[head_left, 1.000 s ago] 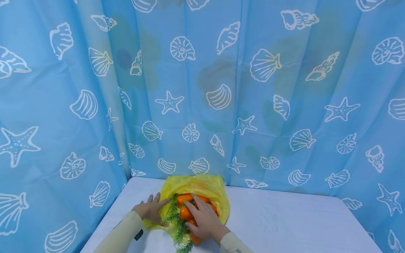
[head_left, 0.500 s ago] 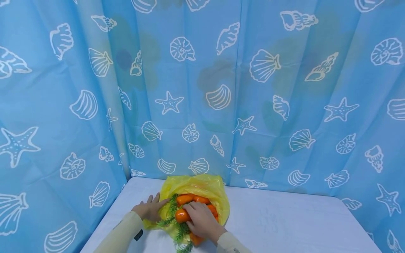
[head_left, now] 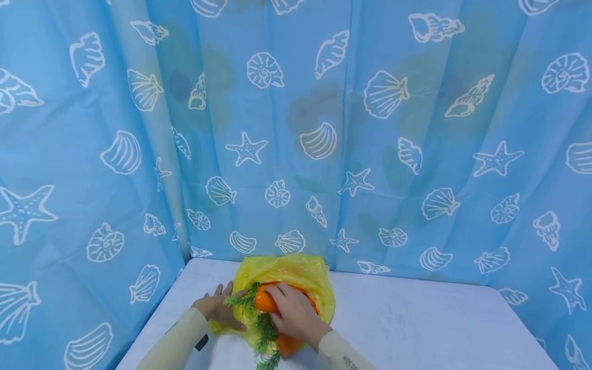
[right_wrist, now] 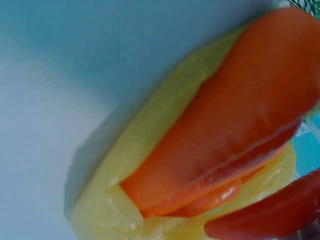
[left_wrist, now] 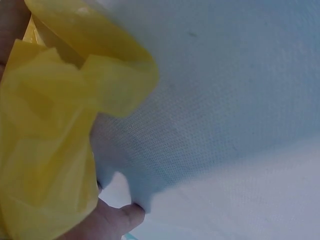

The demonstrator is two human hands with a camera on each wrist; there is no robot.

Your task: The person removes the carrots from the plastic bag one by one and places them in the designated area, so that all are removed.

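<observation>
A yellow plastic bag (head_left: 319, 277) lies with its mouth toward me, holding several orange carrots with green leafy tops. My right hand (head_left: 296, 314) grips one carrot (head_left: 264, 300) around its thick end, above the others; its leaves (head_left: 240, 302) point left toward my left hand. The tapered end of this carrot (right_wrist: 265, 212) shows at lower right in the right wrist view. Another carrot (head_left: 287, 345) rests at the bag's near side, its body filling the right wrist view. My left hand (head_left: 221, 309) has spread fingers against the bag's left edge, and yellow film (left_wrist: 50, 130) covers part of it in the left wrist view.
The bag rests on a white-covered table (head_left: 416, 329) that stretches to the right. A blue curtain (head_left: 287, 226) printed with white shells and starfish hangs along the back and left. More green leaves (head_left: 265, 331) trail over the near edge of the bag.
My right hand has closed its fingers around a carrot and shifted it up and a little left, swinging its leaves toward my left hand. My left hand stays in place at the bag.
</observation>
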